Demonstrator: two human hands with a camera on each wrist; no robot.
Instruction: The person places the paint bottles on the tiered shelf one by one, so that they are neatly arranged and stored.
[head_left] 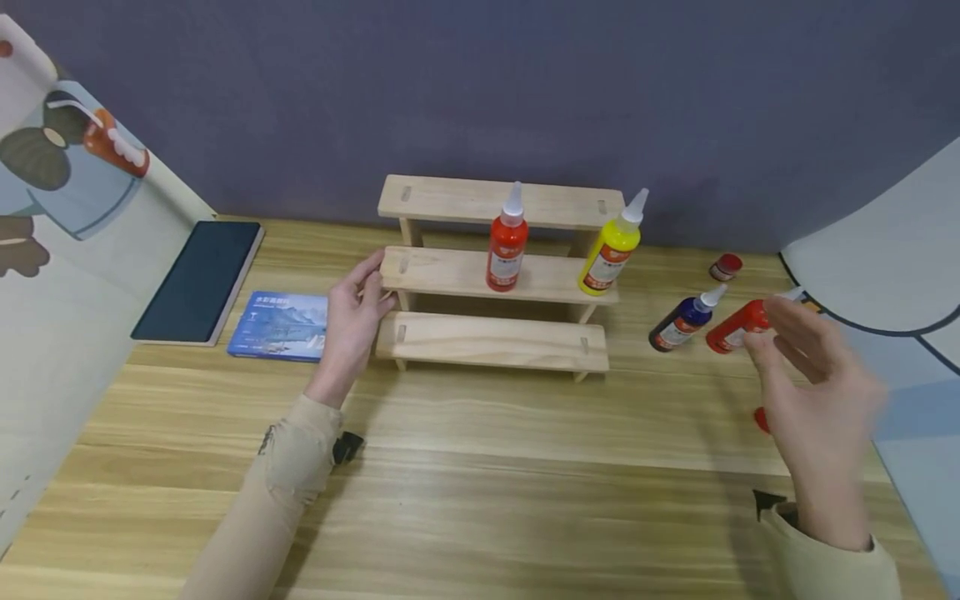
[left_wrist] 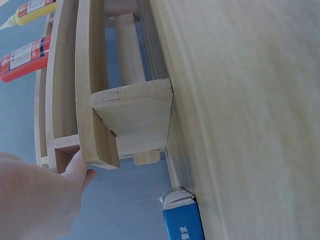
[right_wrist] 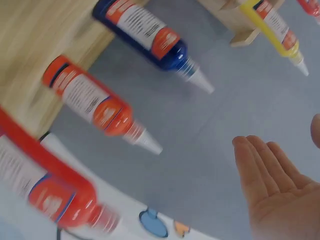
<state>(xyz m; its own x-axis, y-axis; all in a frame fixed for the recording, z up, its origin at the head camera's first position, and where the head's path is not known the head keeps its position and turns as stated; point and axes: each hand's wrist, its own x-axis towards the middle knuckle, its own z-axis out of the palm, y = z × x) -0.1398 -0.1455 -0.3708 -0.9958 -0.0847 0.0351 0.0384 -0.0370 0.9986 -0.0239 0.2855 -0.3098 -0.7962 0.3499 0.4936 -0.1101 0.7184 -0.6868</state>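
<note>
My left hand grips the left end of the middle tier of a three-tier wooden display stand; its thumb shows at the stand's side in the left wrist view. On that tier stand a red paint bottle and, at the right end, a yellow paint bottle. My right hand is raised at the right, fingers extended, thumb apart, holding nothing. Near it stand a dark blue bottle and a red bottle. Another red bottle is close in the right wrist view, mostly hidden behind the hand in the head view.
Left of the stand lie a blue box with a mountain picture and a dark notebook. A small red-lidded jar sits at the back right. A grey-blue panel rises behind the wooden table.
</note>
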